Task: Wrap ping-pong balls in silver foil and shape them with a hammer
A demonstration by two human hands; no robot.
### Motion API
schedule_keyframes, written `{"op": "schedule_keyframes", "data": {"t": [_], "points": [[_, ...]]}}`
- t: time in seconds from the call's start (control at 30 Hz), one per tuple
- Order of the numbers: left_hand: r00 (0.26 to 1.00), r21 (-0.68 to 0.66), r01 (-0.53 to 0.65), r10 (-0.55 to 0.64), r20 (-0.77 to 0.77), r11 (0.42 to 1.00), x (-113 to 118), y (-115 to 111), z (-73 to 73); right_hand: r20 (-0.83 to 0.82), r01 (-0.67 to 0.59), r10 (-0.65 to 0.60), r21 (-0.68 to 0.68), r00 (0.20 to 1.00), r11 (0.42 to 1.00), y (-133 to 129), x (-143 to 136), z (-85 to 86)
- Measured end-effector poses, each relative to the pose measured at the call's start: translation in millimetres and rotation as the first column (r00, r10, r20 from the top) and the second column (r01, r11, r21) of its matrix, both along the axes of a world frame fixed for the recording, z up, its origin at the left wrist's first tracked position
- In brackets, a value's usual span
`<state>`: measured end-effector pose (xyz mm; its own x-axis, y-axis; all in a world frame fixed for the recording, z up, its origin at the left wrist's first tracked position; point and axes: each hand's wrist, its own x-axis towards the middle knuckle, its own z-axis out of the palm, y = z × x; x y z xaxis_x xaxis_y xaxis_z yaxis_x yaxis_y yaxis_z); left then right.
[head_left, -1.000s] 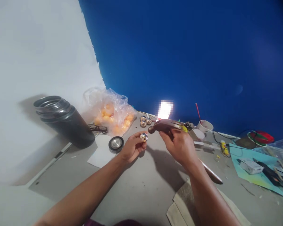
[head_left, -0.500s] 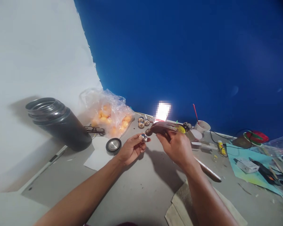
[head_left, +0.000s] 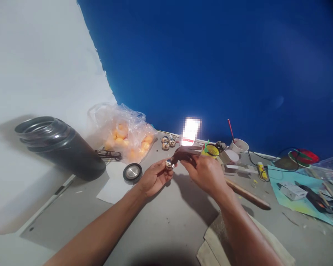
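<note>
Between the fingertips of my left hand is a small shiny metal ball, held above the grey table. My right hand grips a claw hammer close to its head, and the wooden handle sticks out to the right under my forearm. The hammer's striking face is at the ball and seems to touch it. Three more shiny balls lie grouped just beyond my hands. A round black lid with a metal centre rests on white paper to the left of my left hand.
At left stands a dark open flask, near eyeglasses and a plastic bag of orange balls. A lit phone-like screen leans at the blue wall. A cup, cables, a small white box and a cloth are rightward.
The hammer head has come down and left onto the ball in my left hand, and its handle end has swung out to the right. The camera view has shifted slightly.
</note>
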<state>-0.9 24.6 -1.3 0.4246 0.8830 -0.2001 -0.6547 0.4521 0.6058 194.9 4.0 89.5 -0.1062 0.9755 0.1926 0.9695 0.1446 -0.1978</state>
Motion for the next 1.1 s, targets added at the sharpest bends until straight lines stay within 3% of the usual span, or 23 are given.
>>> {"op": "schedule_keyframes", "data": {"t": [0.17, 0.33, 0.57, 0.73, 0.97, 1.1], "points": [[1.0, -0.047, -0.015, 0.015, 0.005, 0.999, -1, 1, 0.4, -0.057, 0.024, -0.018, 0.106, 0.998, 0.994, -1, 1, 1.8], [1.0, -0.043, 0.018, -0.017, 0.024, 0.999, 1, -1, 2.7, -0.014, -0.009, 0.009, 0.006, 1.0, 1.0, -1, -1, 1.5], [1.0, -0.031, -0.01, 0.009, -0.012, 0.999, 2, -3, 3.3, -0.136, 0.029, -0.016, 0.095, 0.991, 0.995, 0, 9, 7.4], [0.997, -0.024, -0.057, 0.056, -0.058, 0.998, 2, -1, 0.6, -0.087, 0.035, -0.023, 0.128, 0.996, 0.991, -1, 8, 7.2], [0.996, -0.006, -0.011, 0.01, -0.086, 1.0, 4, -4, 3.7, 0.013, -0.022, 0.022, -0.013, 1.0, 1.0, -1, 0, 3.8], [0.996, 0.006, -0.006, 0.007, -0.092, 1.0, 4, -5, 4.5, -0.058, 0.014, -0.011, 0.066, 0.998, 0.998, -2, 4, 7.0]]}}
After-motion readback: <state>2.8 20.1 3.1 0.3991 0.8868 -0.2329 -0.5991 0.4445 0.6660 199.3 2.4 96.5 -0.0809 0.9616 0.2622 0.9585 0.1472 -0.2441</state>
